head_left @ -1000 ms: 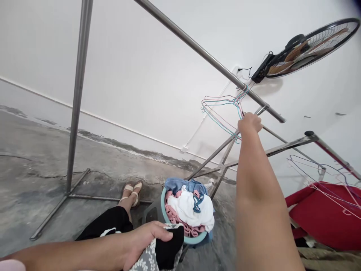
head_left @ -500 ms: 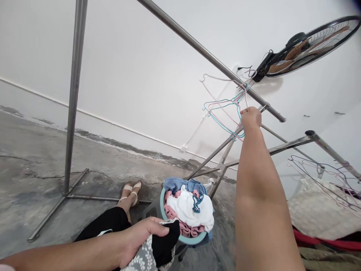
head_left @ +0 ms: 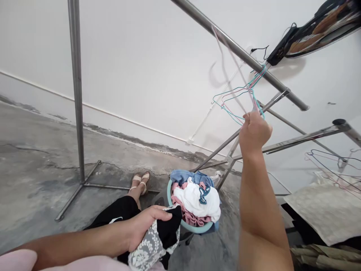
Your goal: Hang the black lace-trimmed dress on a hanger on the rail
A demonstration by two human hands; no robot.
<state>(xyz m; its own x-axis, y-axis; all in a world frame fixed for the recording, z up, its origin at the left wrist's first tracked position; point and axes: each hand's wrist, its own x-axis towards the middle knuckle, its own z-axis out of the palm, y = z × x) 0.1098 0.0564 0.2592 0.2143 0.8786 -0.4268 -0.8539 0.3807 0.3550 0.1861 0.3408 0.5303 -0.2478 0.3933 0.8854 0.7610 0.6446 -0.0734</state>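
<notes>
Now our right hand (head_left: 254, 131) pinches a pink wire hanger (head_left: 231, 56) lifted off the rail (head_left: 242, 51). Our left hand (head_left: 146, 226) grips a black lace garment (head_left: 160, 237), not yet hung; the laundry basket (head_left: 194, 227) sits full.

We look to be in a home laundry or drying area, bare and utilitarian. At twelve o'clock a steel drying rack (head_left: 239, 49) crosses a plain white wall (head_left: 135, 56), with thin wire hangers (head_left: 239, 99) hooked on its rail at one o'clock. At six o'clock a teal basket (head_left: 194, 227) sits heaped with mixed clothes. The floor (head_left: 34, 158) at nine o'clock is rough, stained concrete. A wall fan (head_left: 318, 26) hangs at two o'clock, and more hangers (head_left: 329, 165) rest on a second rail at three.
</notes>
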